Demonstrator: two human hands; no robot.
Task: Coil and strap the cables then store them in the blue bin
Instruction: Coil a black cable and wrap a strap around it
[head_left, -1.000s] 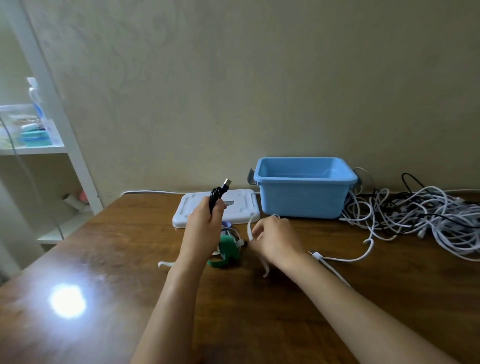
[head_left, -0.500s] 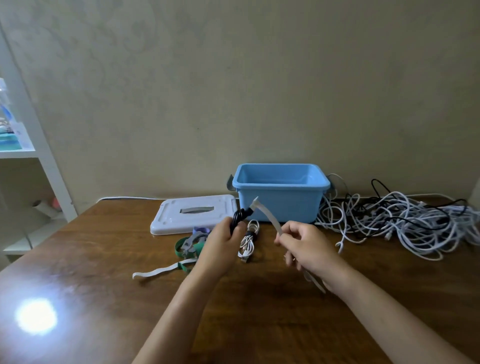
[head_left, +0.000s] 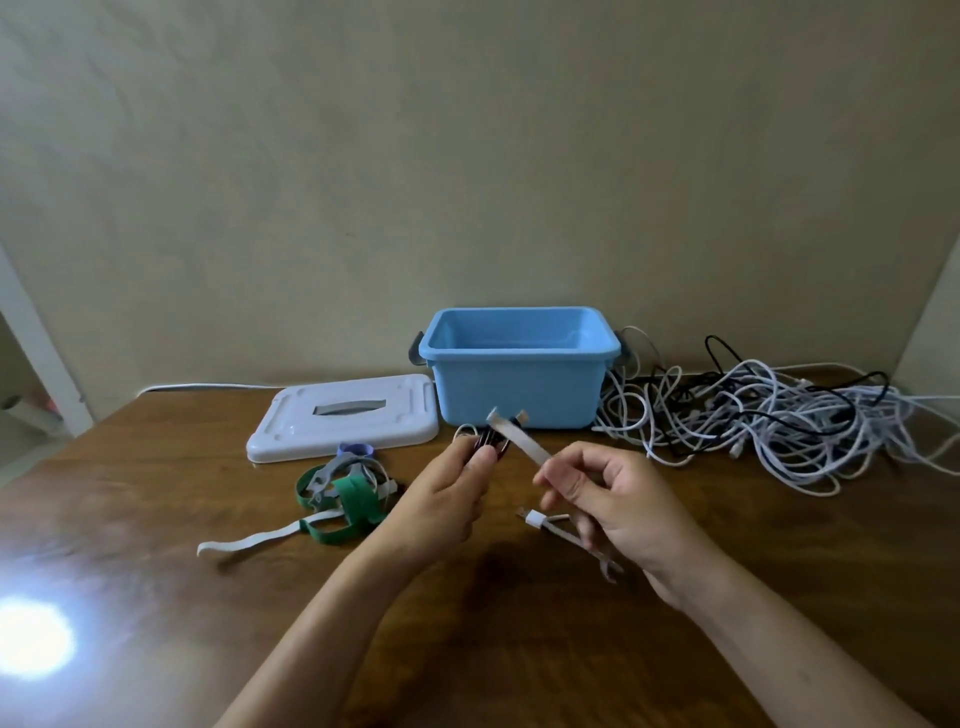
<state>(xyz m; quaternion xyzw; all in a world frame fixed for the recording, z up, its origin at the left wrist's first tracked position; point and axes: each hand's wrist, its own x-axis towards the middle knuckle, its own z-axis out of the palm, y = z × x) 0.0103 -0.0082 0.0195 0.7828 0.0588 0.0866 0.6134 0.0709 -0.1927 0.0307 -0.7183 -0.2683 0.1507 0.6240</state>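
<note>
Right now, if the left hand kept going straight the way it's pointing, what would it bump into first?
Probably the blue bin: the left hand, gripping a coiled black cable, points up and away toward its front wall. Depth is unclear.

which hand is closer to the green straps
Left. The left hand holds a coiled black cable just right of the green straps. The right hand, pinching a white strap, is farther right, beyond the left hand.

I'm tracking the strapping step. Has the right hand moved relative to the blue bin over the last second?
Yes. The right hand with its white strap has risen off the table from left of the blue bin to its front.
</note>
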